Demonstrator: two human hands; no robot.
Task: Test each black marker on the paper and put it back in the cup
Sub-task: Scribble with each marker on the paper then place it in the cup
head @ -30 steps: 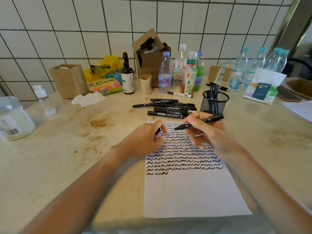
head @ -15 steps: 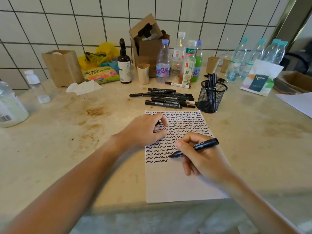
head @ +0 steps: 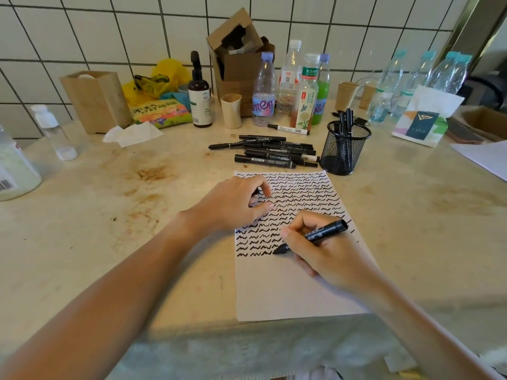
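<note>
1. Our right hand (head: pixel 326 250) pinches the black plastic marker (head: pixel 312 237) in a writing grip, tip down on the white paper sheet (head: pixel 288 286) where the bottom squiggle row ends.
2. Our left hand (head: pixel 233 204), at ten o'clock from the tip, pins the sheet with curled fingers around something small and dark, probably the cap.
3. We judge a short, light squiggle suffices; keep the sheet pinned.
4. The black mesh cup (head: pixel 344 149) waits at one o'clock; the untested black markers (head: pixel 274 153) lie at twelve.
</note>
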